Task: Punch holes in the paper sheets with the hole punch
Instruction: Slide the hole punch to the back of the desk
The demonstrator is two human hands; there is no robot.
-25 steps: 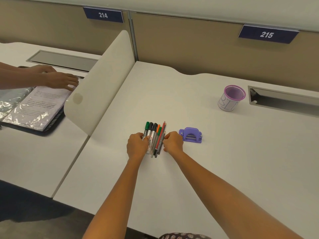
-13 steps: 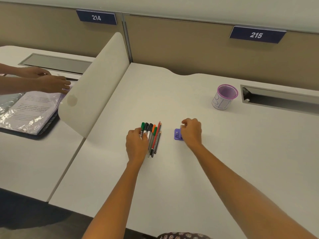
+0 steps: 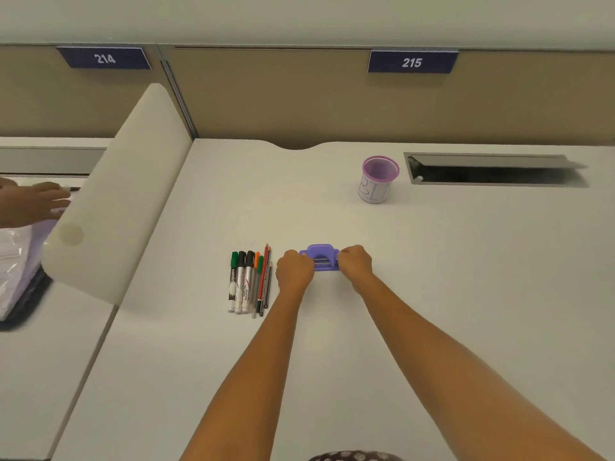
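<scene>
Gripping the purple punch (image 3: 321, 259) at both ends, the left hand (image 3: 295, 269) and right hand (image 3: 356, 265) close their fingers on its sides while it sits on the counter (image 3: 466, 261), just right of a row of markers and pencils (image 3: 250, 281). A purple-rimmed cup (image 3: 379, 184) stands well apart, further back and to the right.

No paper lies on this side of the divider (image 3: 119, 207); the only sheets (image 3: 16, 257) in view are on the neighbouring counter, under another person's hand (image 3: 33, 202). So the punching has not begun, and the likely snag is plain: nothing here to feed into the slot. Reaching for paper could sweep the left arm across the markers and scatter them, since they lie so close. The punch looks small and light, so pressing it off-centre may make it tip or skid on the smooth surface, leaving holes misplaced.
</scene>
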